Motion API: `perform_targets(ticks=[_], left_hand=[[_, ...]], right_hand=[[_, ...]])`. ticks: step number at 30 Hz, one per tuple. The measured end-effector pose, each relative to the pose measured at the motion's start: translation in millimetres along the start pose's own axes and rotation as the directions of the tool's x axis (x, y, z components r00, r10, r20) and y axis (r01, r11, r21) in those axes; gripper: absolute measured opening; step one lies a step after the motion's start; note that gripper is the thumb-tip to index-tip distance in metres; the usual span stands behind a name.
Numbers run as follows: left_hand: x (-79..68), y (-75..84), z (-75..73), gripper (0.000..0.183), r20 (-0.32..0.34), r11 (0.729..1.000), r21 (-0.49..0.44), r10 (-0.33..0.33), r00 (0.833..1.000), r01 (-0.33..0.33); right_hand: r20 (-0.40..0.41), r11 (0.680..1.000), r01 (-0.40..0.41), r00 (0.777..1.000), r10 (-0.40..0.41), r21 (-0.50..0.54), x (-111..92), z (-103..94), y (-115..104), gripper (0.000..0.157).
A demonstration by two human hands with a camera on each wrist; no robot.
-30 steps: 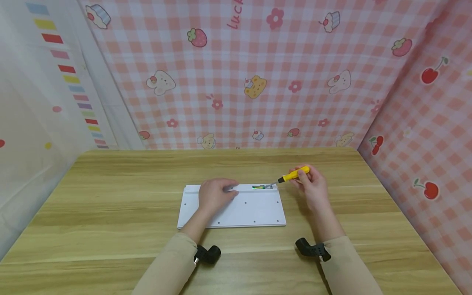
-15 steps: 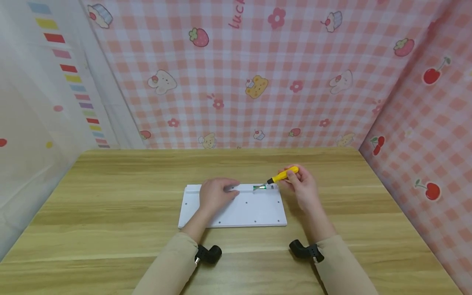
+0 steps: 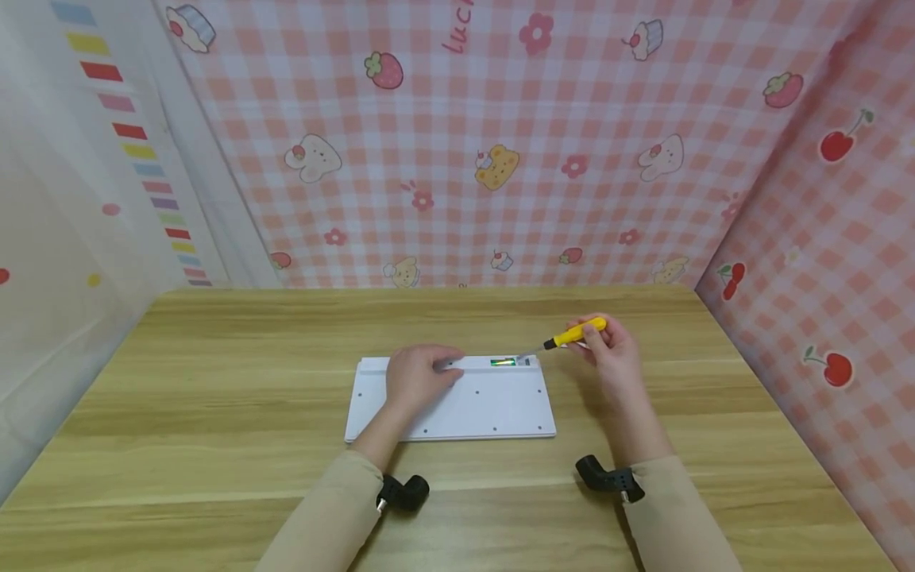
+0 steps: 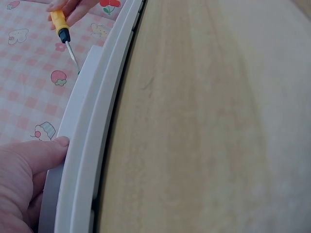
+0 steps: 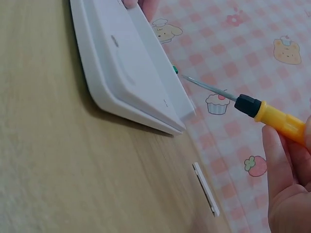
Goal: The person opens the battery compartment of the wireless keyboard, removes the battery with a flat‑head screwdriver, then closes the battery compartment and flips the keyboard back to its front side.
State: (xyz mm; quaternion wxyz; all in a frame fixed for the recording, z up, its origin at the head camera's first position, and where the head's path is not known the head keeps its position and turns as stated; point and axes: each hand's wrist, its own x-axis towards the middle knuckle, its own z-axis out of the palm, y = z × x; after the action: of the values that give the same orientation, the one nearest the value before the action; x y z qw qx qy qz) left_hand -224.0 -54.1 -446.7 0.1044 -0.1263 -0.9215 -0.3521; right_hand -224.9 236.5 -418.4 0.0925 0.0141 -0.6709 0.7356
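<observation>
A white keyboard (image 3: 450, 405) lies face down on the table, with small dark screw holes across its back. In the slot of its raised far ridge sits a green-and-gold battery (image 3: 503, 362). My left hand (image 3: 418, 381) grips that ridge, thumb on its near side and fingers behind, as the left wrist view shows. My right hand (image 3: 611, 353) holds a screwdriver (image 3: 577, 334) by its yellow handle. The metal shaft (image 5: 209, 88) points left at the slot's right end; whether the tip touches anything is unclear. Only a green bit of the battery shows in the right wrist view.
A narrow white strip, like a battery cover (image 5: 206, 189), lies on the wooden table (image 3: 214, 381) beyond the keyboard's right end. Pink checked cloth (image 3: 443, 199) hangs behind the table. Each sleeve carries a black wrist mount (image 3: 406, 492).
The screwdriver first moved left over the battery, then back right to the slot's right end, held in my right hand throughout. My left hand and the keyboard stay put.
</observation>
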Motion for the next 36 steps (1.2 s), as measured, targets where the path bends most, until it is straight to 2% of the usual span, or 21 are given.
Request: perform_targets(ticks=[6,13,19,28,36], left_hand=[[-0.2,-0.1,0.2,0.024,-0.002,1.0,-0.002,-0.004,1.0,0.004],[0.3,-1.1,1.6,0.024,-0.009,1.0,0.012,0.002,1.0,-0.002],[0.9,-1.8,2.6,0.025,-0.01,1.0,0.023,0.008,1.0,-0.008],[0.6,-1.5,2.4,0.025,-0.008,1.0,0.02,0.008,1.0,-0.008],[0.8,-0.7,1.8,0.025,-0.004,1.0,0.018,-0.001,1.0,0.001]], right_hand=[[0.004,1.0,-0.011,1.0,0.011,-0.014,0.2,-0.2,2.2,0.03],[-0.008,0.999,-0.039,0.999,0.039,-0.025,0.8,-1.2,3.8,0.024],[-0.006,0.998,-0.046,0.999,0.046,-0.049,-0.2,-1.3,3.1,0.028],[-0.016,0.996,-0.057,0.998,0.056,-0.069,-1.3,-1.1,1.5,0.025],[-0.023,0.997,-0.074,0.997,0.073,-0.025,0.0,-1.8,5.2,0.025]])
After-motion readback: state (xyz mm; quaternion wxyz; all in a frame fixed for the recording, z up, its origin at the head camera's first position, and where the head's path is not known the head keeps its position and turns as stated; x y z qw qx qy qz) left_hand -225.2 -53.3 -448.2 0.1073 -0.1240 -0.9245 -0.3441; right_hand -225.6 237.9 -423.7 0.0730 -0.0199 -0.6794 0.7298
